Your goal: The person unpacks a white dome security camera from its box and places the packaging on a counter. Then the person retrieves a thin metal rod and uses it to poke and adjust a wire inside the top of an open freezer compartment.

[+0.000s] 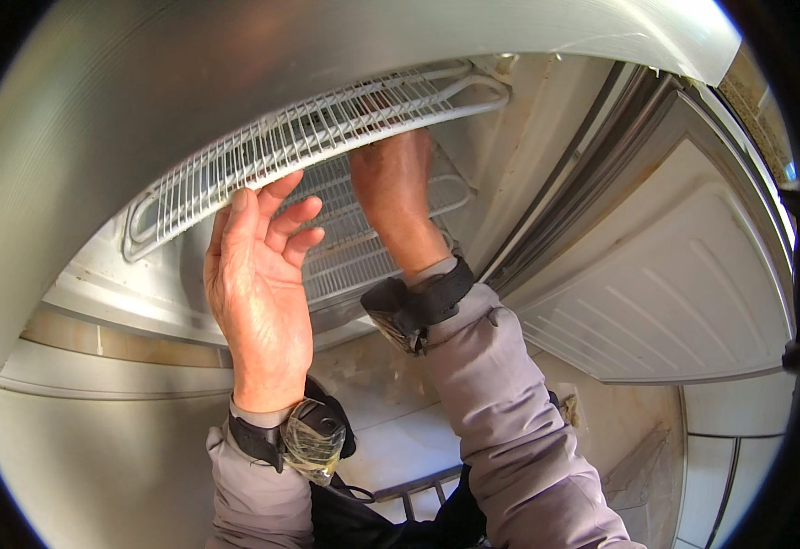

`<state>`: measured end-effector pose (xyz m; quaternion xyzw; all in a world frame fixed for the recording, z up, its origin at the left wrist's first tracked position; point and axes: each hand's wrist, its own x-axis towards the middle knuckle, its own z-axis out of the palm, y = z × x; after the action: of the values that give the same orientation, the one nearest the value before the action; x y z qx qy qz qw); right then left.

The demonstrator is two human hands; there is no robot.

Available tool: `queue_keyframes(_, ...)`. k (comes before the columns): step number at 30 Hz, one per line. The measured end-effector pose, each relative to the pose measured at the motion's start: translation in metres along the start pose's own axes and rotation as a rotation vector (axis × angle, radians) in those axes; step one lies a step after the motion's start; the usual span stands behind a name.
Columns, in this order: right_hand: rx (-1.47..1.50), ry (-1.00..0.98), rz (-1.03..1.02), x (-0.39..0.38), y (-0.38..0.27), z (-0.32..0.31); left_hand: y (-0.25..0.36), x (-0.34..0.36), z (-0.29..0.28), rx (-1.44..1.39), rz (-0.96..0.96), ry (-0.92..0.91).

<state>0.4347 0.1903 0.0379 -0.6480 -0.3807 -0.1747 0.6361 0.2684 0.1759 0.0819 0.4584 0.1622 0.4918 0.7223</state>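
A white wire shelf (327,131) spans the inside of an open fridge or freezer compartment, its front rail facing me. My left hand (263,274) is at that rail, thumb against the front and index finger under it, the other fingers loosely curled. To the right, my right hand (398,178) reaches up beneath the same shelf, with its back and wrist showing. Its fingers are mostly hidden by the wires, so what they touch cannot be made out. Lower down, a second wire shelf (349,265) shows between and behind my hands.
The appliance's open door (665,274), with a ribbed white inner panel and dark seal, stands at the right. A curved silver door (171,91) overhangs the top and left. The compartment's white side wall (519,137) rises beside my right hand. Floor tiles (400,448) lie below.
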Motion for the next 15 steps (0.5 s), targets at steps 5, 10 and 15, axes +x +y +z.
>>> queue_keyframes(5, 0.236, -0.037, 0.109, 0.001, 0.003, -0.010, 0.001, 0.000, 0.001, 0.003, -0.017, 0.014)
queue_keyframes(10, -0.147, -0.037, 0.024, -0.006, 0.002, -0.005, 0.000, -0.003, 0.001, 0.008, -0.010, 0.010)
queue_keyframes(15, 0.090, -0.036, 0.039, -0.004, 0.005, -0.001, 0.000, -0.003, 0.001, 0.001, -0.009, 0.005)
